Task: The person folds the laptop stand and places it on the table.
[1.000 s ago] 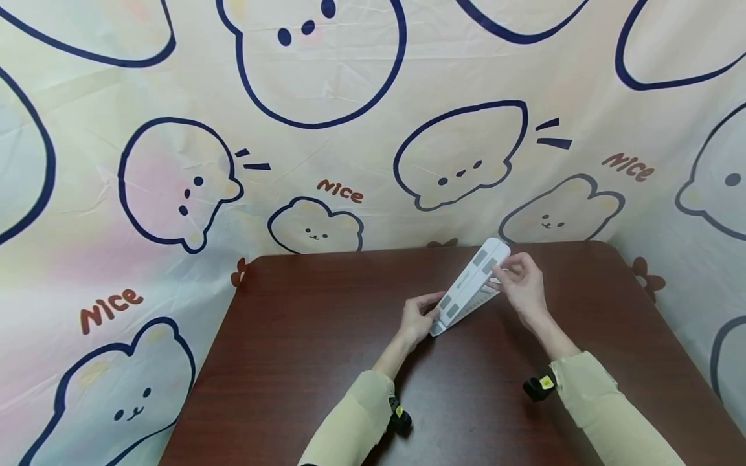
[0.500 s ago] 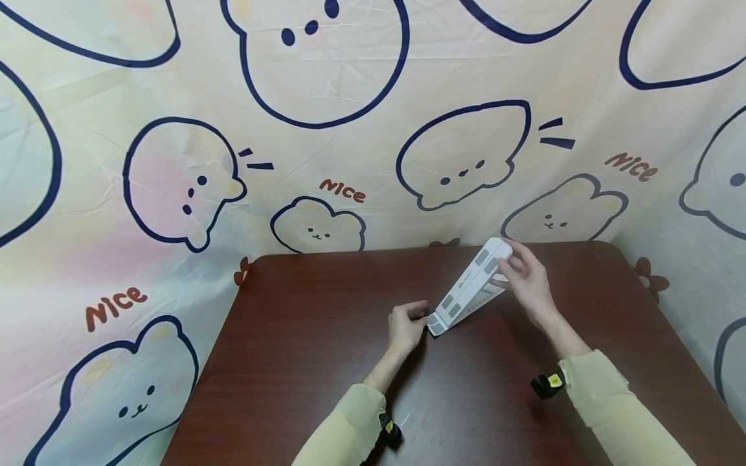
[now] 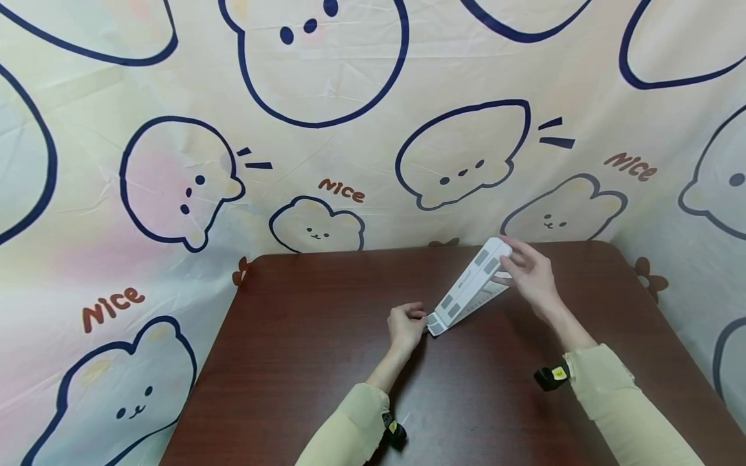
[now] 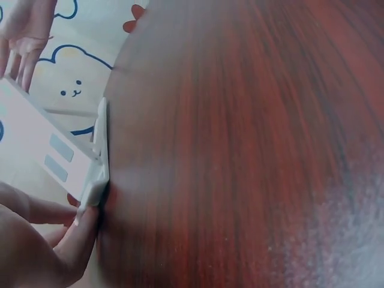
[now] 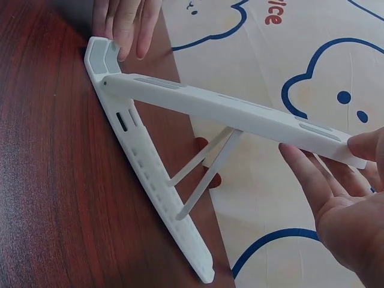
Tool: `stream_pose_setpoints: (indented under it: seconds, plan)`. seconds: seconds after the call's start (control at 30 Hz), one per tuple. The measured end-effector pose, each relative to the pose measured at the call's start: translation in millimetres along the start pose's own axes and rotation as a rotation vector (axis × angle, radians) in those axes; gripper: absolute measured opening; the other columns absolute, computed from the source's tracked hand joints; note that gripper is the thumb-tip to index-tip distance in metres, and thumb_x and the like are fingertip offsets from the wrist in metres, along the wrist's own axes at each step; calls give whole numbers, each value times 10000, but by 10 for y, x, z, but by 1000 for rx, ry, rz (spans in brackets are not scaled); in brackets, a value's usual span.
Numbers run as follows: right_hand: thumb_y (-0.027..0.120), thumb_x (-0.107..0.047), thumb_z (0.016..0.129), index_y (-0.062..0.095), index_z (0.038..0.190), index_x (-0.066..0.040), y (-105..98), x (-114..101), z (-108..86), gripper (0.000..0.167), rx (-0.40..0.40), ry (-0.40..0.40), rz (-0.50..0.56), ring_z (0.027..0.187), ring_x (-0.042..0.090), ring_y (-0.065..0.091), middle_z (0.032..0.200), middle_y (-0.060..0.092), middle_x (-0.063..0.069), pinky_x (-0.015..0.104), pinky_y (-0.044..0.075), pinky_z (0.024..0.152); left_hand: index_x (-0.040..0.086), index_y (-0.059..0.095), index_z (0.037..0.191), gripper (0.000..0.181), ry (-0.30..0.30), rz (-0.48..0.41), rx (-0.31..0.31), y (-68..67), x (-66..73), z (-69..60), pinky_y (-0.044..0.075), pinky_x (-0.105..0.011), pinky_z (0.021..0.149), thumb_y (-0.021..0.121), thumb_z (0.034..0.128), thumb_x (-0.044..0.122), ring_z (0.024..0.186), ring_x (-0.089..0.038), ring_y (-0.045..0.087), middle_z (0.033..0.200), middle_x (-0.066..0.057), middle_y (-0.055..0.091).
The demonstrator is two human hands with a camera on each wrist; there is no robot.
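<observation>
A white folding laptop stand with grey pads is on the table, its upper arm raised at a slant over the slotted base. Thin support struts run between arm and base. My left hand pinches the low lipped end near the hinge, as the left wrist view shows with thumb and finger at the lip. At the raised end, my right hand grips the arm, thumb on top and fingers underneath. The right hand partly hides that end in the head view.
The dark brown wooden table extends around the stand, its back edge close behind the raised end. A cartoon-bear cloth hangs behind and at the sides. Black wrist cameras sit below both sleeves.
My left hand has slid from the arm's side down and left to the lipped end. My right hand has moved slightly right, taking a fuller hold on the raised end.
</observation>
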State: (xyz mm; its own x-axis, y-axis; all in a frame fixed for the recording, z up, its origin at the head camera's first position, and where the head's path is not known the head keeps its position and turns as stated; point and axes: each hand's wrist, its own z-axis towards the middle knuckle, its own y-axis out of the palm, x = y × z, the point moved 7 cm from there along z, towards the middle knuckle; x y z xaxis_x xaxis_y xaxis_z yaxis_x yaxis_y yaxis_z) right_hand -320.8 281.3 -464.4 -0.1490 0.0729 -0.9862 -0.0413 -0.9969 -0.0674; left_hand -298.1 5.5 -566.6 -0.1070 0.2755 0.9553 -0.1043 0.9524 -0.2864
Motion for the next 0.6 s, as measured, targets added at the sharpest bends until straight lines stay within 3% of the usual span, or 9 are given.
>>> stream_pose_setpoints:
  seconds: [0.1, 0.23, 0.6]
  plan:
    - [629, -54, 1106, 469, 1616, 56, 9, -1, -15, 546, 7, -10, 32, 1066, -69, 738, 1258, 711, -180, 359, 688, 850, -105, 773, 1237, 344, -82, -87, -3, -4, 15, -33, 692, -326, 721, 736, 900, -168, 856, -255, 826, 980, -229, 828]
    - [627, -11, 1093, 467, 1600, 94, 24, -14, -38, 542, 13, -24, 98, 1015, -24, 773, 1178, 750, -225, 367, 687, 828, -125, 757, 1253, 352, -137, -157, -9, -4, -40, -10, 694, -337, 713, 739, 907, -182, 837, -251, 820, 995, -244, 824]
    - [640, 0, 1083, 463, 1598, 98, 54, -23, -90, 553, 42, 9, 96, 1051, -50, 754, 1142, 746, -255, 341, 690, 803, -139, 779, 1178, 260, -126, -168, 3, -50, -39, 6, 692, -318, 745, 741, 922, -162, 940, -291, 837, 1036, -268, 826]
